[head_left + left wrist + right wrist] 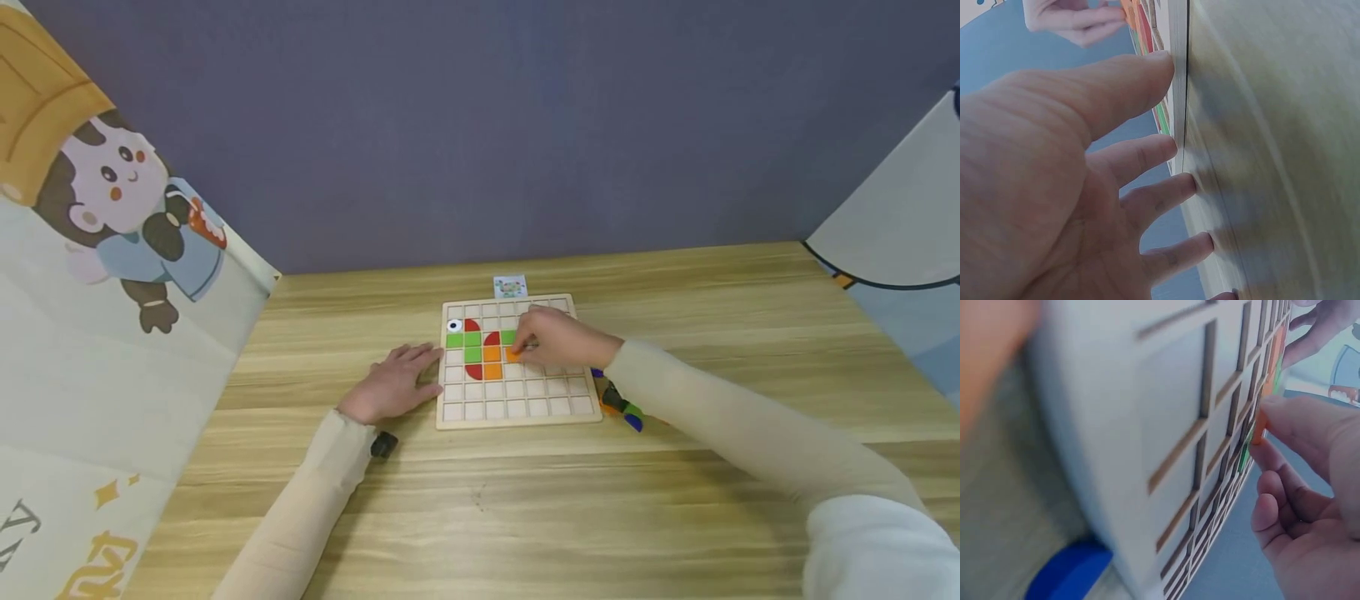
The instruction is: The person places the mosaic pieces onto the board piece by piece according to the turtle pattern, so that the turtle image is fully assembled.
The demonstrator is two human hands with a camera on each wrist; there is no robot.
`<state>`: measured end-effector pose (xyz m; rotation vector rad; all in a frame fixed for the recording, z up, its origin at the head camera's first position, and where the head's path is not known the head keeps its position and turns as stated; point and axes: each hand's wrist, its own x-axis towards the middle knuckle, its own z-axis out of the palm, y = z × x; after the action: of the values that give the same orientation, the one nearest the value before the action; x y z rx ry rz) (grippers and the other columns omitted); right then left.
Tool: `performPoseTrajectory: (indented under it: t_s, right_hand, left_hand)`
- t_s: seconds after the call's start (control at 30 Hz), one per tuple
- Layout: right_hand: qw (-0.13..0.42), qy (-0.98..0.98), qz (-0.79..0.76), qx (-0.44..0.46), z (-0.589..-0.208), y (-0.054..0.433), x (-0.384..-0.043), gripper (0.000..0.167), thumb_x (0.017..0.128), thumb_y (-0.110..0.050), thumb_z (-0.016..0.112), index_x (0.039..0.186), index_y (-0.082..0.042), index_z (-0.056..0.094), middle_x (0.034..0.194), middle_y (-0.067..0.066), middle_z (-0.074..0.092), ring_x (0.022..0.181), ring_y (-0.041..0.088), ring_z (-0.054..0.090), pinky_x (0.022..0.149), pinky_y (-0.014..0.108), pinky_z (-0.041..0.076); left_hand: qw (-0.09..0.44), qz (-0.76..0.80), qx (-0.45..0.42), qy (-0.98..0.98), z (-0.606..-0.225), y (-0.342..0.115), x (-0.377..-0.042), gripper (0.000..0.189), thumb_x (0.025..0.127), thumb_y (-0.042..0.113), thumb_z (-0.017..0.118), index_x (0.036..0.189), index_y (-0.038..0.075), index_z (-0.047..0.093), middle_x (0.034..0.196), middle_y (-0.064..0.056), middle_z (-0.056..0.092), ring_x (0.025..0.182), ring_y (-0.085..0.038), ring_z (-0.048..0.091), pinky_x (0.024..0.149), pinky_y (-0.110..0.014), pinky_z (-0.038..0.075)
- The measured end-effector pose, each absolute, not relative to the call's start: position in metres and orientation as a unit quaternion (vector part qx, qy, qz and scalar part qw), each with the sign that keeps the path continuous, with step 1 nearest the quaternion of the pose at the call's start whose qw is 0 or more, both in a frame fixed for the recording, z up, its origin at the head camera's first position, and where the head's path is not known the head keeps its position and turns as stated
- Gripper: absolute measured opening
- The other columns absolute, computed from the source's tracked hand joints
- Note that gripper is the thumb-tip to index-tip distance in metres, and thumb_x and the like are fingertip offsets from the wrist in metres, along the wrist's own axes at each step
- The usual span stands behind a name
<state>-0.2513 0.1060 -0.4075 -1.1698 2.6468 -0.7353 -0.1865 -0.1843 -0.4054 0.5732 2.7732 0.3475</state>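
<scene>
A light wooden grid board [517, 410] lies on the table, with several green, red and orange pieces set in its cells. A round eye piece [453, 326] sits near its upper left corner. My right hand [558, 337] pinches an orange square piece [1260, 425] between thumb and index finger, right at a cell beside a green square [507, 337]. My left hand [393, 385] rests with spread fingers at the board's left edge; in the left wrist view its thumb and fingertips [1163, 147] are at the board's side.
A small picture card [510, 287] lies behind the board's far edge. Several loose pieces, among them a blue one [634, 422], lie to the right of the board, partly under the right sleeve. A dark wall [525, 133] rises behind the wooden table [480, 517].
</scene>
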Motion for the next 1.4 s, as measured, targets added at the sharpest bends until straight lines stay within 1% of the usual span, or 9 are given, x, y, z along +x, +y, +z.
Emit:
performPoseTrajectory:
  t_s: [0.4,0.57,0.7,0.77,0.87,1.0,1.1,1.17,1.4]
  right_hand:
    - [0.084,0.891,-0.239,-0.376,-0.409,0.097,-0.252,0.007,0.080,-0.013,0.077,0.088,-0.013,0.077,0.084,-0.006,0.060,0.081,0.012,0.050,0.070,0.029,0.046]
    - [0.097,0.895,-0.226,-0.372,-0.404,0.098,-0.249,0.007,0.084,-0.013,0.073,0.091,-0.014,0.076,0.089,-0.005,0.058,0.084,0.013,0.049,0.079,0.032,0.045]
    - [0.106,0.893,-0.220,-0.377,-0.401,0.101,-0.246,0.013,0.086,-0.009,0.070,0.097,-0.011,0.076,0.092,-0.004,0.059,0.084,0.013,0.047,0.076,0.032,0.044]
    - [0.106,0.891,-0.220,-0.383,-0.402,0.102,-0.245,0.015,0.087,-0.006,0.068,0.100,-0.010,0.075,0.093,-0.004,0.059,0.086,0.013,0.049,0.089,0.033,0.043]
    - [0.098,0.887,-0.218,-0.394,-0.404,0.104,-0.245,0.017,0.088,-0.005,0.067,0.102,-0.009,0.074,0.092,-0.004,0.060,0.088,0.012,0.051,0.107,0.036,0.030]
    - [0.083,0.881,-0.232,-0.404,-0.403,0.110,-0.244,0.017,0.089,-0.006,0.066,0.103,-0.008,0.074,0.095,-0.002,0.061,0.092,0.014,0.053,0.102,0.038,0.035]
    - [0.067,0.878,-0.247,-0.404,-0.399,0.121,-0.245,0.016,0.090,-0.006,0.065,0.103,-0.008,0.073,0.098,-0.001,0.060,0.094,0.017,0.052,0.089,0.038,0.044]
    - [0.055,0.880,-0.250,-0.400,-0.397,0.130,-0.245,0.016,0.089,-0.005,0.065,0.102,-0.007,0.073,0.098,-0.001,0.060,0.096,0.019,0.052,0.093,0.041,0.042]
    - [0.062,0.903,-0.228,-0.360,-0.395,0.164,-0.242,0.017,0.087,-0.008,0.069,0.103,-0.011,0.074,0.099,-0.004,0.058,0.095,0.018,0.053,0.085,0.040,0.046]
  left_hand:
    - [0.147,0.119,0.197,0.962,-0.405,-0.184,-0.187,0.063,0.096,0.039,0.053,0.150,0.015,0.030,0.154,-0.009,0.022,0.137,-0.044,0.016,0.093,-0.075,0.020]
    - [0.148,0.120,0.197,0.962,-0.405,-0.184,-0.188,0.063,0.096,0.039,0.053,0.150,0.016,0.029,0.155,-0.008,0.022,0.138,-0.043,0.016,0.094,-0.075,0.019]
    - [0.147,0.123,0.195,0.962,-0.405,-0.184,-0.187,0.063,0.096,0.039,0.053,0.150,0.016,0.030,0.155,-0.008,0.022,0.138,-0.042,0.016,0.095,-0.074,0.019]
    - [0.146,0.124,0.195,0.962,-0.405,-0.183,-0.187,0.063,0.096,0.039,0.053,0.150,0.016,0.030,0.154,-0.008,0.022,0.138,-0.042,0.016,0.095,-0.074,0.019]
    - [0.146,0.124,0.196,0.962,-0.404,-0.183,-0.186,0.063,0.096,0.038,0.053,0.150,0.015,0.030,0.154,-0.009,0.023,0.137,-0.043,0.016,0.095,-0.074,0.019]
    - [0.146,0.123,0.200,0.961,-0.404,-0.182,-0.187,0.063,0.096,0.037,0.053,0.150,0.014,0.030,0.154,-0.010,0.023,0.137,-0.044,0.016,0.094,-0.075,0.019]
    - [0.145,0.120,0.202,0.961,-0.405,-0.182,-0.187,0.063,0.097,0.037,0.053,0.150,0.014,0.029,0.154,-0.010,0.023,0.137,-0.044,0.016,0.094,-0.075,0.020]
    - [0.144,0.119,0.202,0.961,-0.405,-0.182,-0.187,0.063,0.096,0.038,0.053,0.150,0.014,0.029,0.154,-0.010,0.023,0.137,-0.044,0.016,0.094,-0.075,0.020]
    - [0.144,0.122,0.204,0.961,-0.404,-0.183,-0.185,0.062,0.096,0.037,0.054,0.149,0.013,0.031,0.154,-0.011,0.024,0.137,-0.044,0.017,0.093,-0.075,0.022]
